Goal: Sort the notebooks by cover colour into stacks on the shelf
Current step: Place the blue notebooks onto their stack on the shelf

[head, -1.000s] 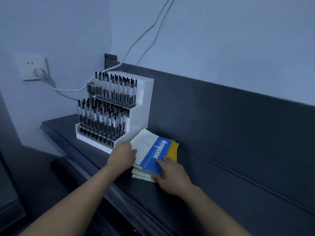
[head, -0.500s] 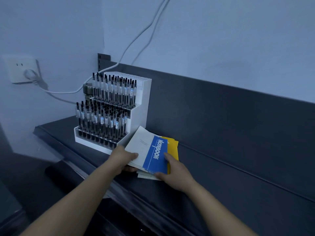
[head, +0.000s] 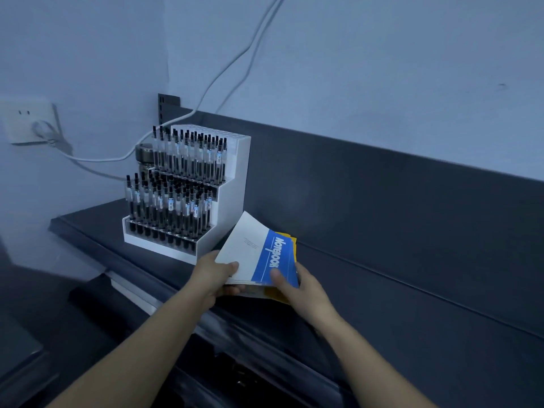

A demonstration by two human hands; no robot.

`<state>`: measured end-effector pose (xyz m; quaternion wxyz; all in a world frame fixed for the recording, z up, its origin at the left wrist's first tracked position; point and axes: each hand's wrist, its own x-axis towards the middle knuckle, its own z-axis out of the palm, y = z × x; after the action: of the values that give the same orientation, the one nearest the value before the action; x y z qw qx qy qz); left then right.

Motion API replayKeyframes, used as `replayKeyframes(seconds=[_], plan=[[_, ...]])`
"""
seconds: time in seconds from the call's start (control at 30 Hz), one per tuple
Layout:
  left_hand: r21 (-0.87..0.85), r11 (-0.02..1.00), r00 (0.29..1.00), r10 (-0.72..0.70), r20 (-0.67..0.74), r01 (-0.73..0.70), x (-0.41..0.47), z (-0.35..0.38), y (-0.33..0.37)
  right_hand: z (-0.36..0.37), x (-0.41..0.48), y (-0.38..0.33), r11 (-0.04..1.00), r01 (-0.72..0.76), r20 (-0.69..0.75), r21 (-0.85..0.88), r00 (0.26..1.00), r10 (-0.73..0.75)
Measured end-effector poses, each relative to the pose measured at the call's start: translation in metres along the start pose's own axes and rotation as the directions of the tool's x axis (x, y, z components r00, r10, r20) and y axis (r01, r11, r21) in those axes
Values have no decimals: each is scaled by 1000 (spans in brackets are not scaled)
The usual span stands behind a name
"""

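Blue-and-white notebook [head: 259, 254] tops the stack, which lay flat on the shelf [head: 382, 290] a second ago and is now raised at its near edge and tilted, just beside the white pen stand [head: 235, 178]. Whether its far edge touches the shelf cannot be told. Yellow notebooks [head: 290, 240] show under it at the far corner and the near right.

The left hand [head: 219, 275], earlier only at the stack's left edge, now grips it, thumb over the white part of the cover and fingers curled beneath. The right hand [head: 303, 287], earlier lying flat on the blue cover, now pinches the near right corner, thumb on the blue band, fingers hidden below. Both forearms reach in from the lower edge.
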<state>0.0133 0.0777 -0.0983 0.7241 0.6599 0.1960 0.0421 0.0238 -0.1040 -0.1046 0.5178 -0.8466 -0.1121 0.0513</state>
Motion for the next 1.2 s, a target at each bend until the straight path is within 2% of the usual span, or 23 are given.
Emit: replayKeyframes(seconds=[0.1, 0.27, 0.37, 0.67, 0.97, 1.2], plan=[[22, 998, 998, 62, -25, -61, -11, 3, -2, -1, -8, -3, 996, -3, -36, 87, 999, 6], [167, 960, 967, 239, -84, -223, -37, 19, -5, -11, -27, -6, 987, 27, -90, 161, 996, -13], [178, 945, 949, 295, -112, -273, -58, 35, -5, -28, -43, -3, 981, 47, -93, 189, 995, -30], [219, 924, 921, 353, -168, -314, -121, 94, -25, -81, -104, 22, 987, 132, -124, 89, 985, -121], [305, 864, 897, 437, -61, -400, -180, 123, -50, -112, -170, 38, 985, 166, -203, 46, 967, -154], [387, 738, 818, 569, 82, -553, -233, 134, -71, -118, -234, 56, 990, 144, -346, 2, 929, -134]])
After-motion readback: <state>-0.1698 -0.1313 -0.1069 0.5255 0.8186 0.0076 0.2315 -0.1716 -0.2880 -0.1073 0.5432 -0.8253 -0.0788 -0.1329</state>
